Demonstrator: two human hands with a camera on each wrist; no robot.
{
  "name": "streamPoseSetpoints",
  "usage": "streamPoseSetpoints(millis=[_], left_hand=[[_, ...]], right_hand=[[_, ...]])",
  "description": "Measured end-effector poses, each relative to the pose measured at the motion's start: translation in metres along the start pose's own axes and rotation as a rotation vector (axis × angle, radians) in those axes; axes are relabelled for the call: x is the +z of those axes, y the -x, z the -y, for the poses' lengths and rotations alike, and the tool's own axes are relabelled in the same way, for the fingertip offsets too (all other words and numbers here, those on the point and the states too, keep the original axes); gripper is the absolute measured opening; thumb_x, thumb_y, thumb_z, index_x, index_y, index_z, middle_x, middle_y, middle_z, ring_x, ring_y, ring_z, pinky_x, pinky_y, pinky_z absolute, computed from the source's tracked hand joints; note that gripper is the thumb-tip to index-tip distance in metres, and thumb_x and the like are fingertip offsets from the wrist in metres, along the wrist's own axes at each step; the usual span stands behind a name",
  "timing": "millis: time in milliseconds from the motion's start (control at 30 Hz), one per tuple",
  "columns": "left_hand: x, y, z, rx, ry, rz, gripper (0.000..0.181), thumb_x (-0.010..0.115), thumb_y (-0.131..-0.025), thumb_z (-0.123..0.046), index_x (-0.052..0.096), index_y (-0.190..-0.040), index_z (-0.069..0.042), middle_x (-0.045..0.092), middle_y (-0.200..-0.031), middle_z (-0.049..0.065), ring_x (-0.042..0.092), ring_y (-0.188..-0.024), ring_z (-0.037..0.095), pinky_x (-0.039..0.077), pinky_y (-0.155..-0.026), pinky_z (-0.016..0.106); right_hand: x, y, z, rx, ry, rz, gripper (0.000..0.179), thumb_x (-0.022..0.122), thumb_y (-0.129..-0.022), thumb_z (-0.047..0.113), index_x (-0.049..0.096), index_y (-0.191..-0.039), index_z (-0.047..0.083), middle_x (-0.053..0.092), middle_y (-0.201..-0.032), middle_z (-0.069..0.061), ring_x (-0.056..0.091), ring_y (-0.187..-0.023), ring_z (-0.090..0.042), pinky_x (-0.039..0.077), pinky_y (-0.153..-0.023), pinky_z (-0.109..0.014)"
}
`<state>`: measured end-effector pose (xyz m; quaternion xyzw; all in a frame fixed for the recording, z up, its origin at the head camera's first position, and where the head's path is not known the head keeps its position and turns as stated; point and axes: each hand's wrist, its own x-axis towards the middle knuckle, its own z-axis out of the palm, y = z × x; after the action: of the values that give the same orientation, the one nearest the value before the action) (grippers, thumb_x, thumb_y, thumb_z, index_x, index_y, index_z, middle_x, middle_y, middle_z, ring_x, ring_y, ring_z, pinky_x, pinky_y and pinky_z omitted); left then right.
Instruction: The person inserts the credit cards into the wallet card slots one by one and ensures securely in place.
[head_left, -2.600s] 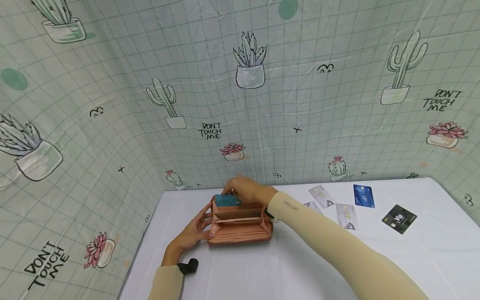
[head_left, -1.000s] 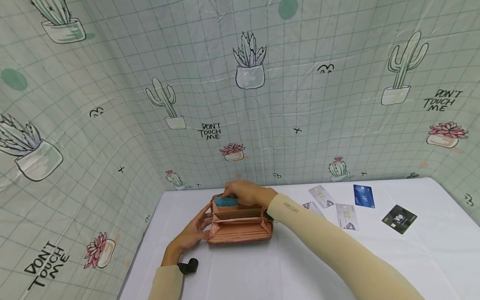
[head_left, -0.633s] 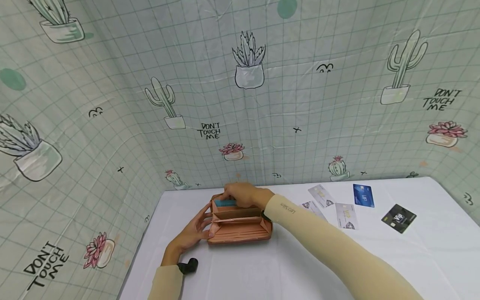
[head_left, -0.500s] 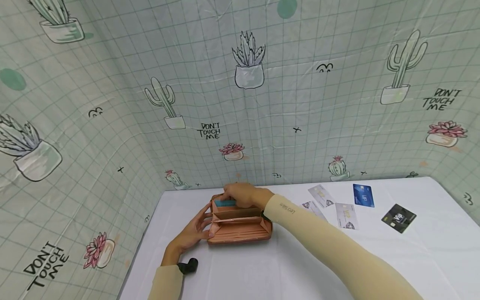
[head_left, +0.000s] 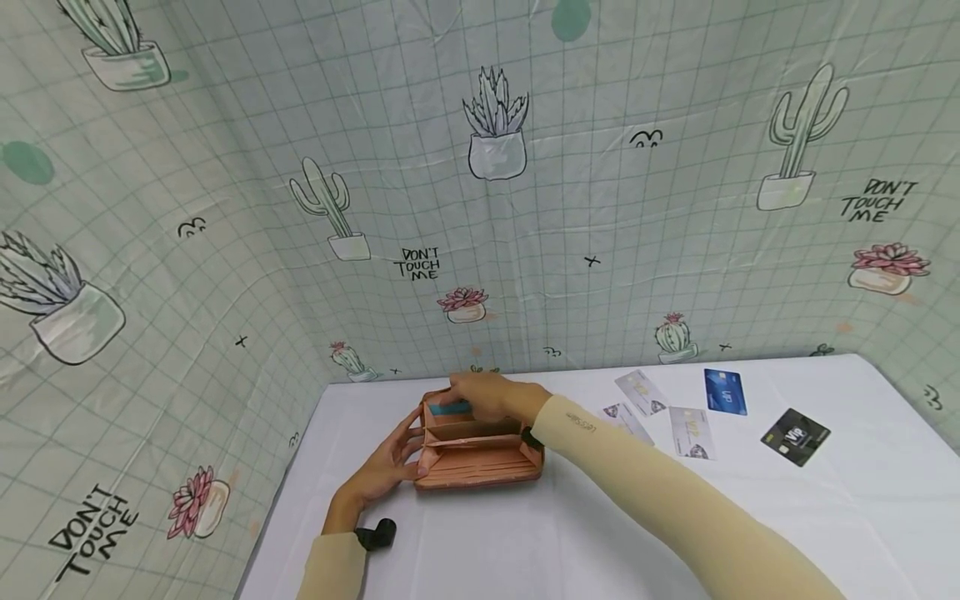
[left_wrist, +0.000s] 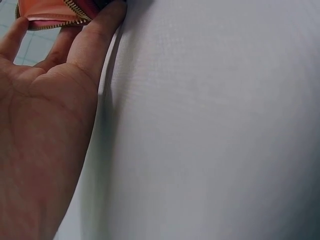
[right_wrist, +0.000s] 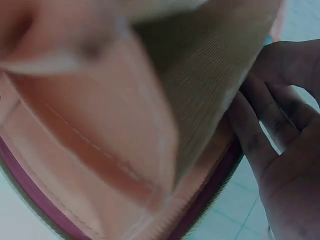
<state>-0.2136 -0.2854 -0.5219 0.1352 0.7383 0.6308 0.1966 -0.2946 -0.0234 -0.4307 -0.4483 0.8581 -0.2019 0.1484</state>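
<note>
Gripping orange wallet (head_left: 480, 461) with left fingers (left_wrist: 94, 47), right fingers (head_left: 463, 392) at teal card (head_left: 448, 409)

Pale green gridded cactus-print cloth (head_left: 570, 208) behind white table (head_left: 487, 542), soft even light

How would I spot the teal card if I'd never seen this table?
On the white table, find the open salmon wallet, its left end held by the left hand. In its rear section, partly hidden by the right hand, a strip of the teal card shows. It's the only card visible in the wallet; the silver cards, blue card and black card lie to the right.
</note>
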Motion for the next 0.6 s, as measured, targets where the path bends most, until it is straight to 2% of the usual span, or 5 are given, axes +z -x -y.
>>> streamPoseSetpoints(millis=[67, 167, 267, 400, 600], left_hand=[[0.000, 0.000, 0.000, -0.007, 0.002, -0.001, 0.107, 0.079, -0.094, -0.003, 0.005, -0.172, -0.011, 0.027, -0.161, 0.030, 0.026, -0.154, 0.050, 0.045, -0.114, 0.035], [0.001, -0.002, 0.001, 0.002, 0.002, 0.001, 0.107, 0.079, -0.094, -0.005, 0.005, -0.172, -0.011, 0.028, -0.161, 0.030, 0.031, -0.152, 0.048, 0.047, -0.110, 0.032], [0.001, -0.002, 0.003, 0.016, 0.005, 0.007, 0.107, 0.079, -0.095, -0.006, 0.004, -0.171, -0.011, 0.028, -0.161, 0.031, 0.033, -0.151, 0.048, 0.048, -0.107, 0.027], [0.000, -0.002, 0.003, 0.029, 0.013, 0.016, 0.107, 0.078, -0.095, -0.006, 0.002, -0.171, -0.010, 0.026, -0.162, 0.032, 0.031, -0.151, 0.049, 0.049, -0.105, 0.026], [0.000, -0.002, 0.003, 0.026, 0.003, 0.006, 0.107, 0.078, -0.094, -0.005, 0.003, -0.171, -0.009, 0.027, -0.161, 0.032, 0.036, -0.150, 0.043, 0.049, -0.104, 0.024]], right_hand=[[-0.001, 0.004, -0.003, -0.006, -0.088, -0.029, 0.051, 0.068, -0.099, -0.007, 0.065, -0.146, 0.011, 0.067, -0.121, -0.007, 0.062, -0.108, -0.020, 0.053, -0.093, -0.031], [-0.005, 0.013, -0.010, -0.039, -0.208, -0.087, 0.049, 0.067, -0.096, -0.012, 0.065, -0.142, 0.002, 0.067, -0.134, -0.014, 0.063, -0.125, -0.028, 0.052, -0.106, -0.039], [-0.011, 0.025, -0.016, -0.069, -0.259, -0.144, 0.045, 0.067, -0.096, -0.012, 0.065, -0.139, -0.001, 0.066, -0.137, -0.017, 0.063, -0.126, -0.031, 0.053, -0.105, -0.038], [-0.017, 0.043, -0.024, -0.106, -0.282, -0.213, 0.039, 0.067, -0.098, -0.009, 0.065, -0.137, -0.005, 0.067, -0.134, -0.019, 0.066, -0.120, -0.032, 0.056, -0.099, -0.036], [-0.023, 0.075, -0.040, -0.061, -0.306, -0.293, 0.040, 0.064, -0.098, -0.011, 0.065, -0.138, -0.005, 0.069, -0.127, -0.021, 0.067, -0.117, -0.034, 0.056, -0.099, -0.043]])
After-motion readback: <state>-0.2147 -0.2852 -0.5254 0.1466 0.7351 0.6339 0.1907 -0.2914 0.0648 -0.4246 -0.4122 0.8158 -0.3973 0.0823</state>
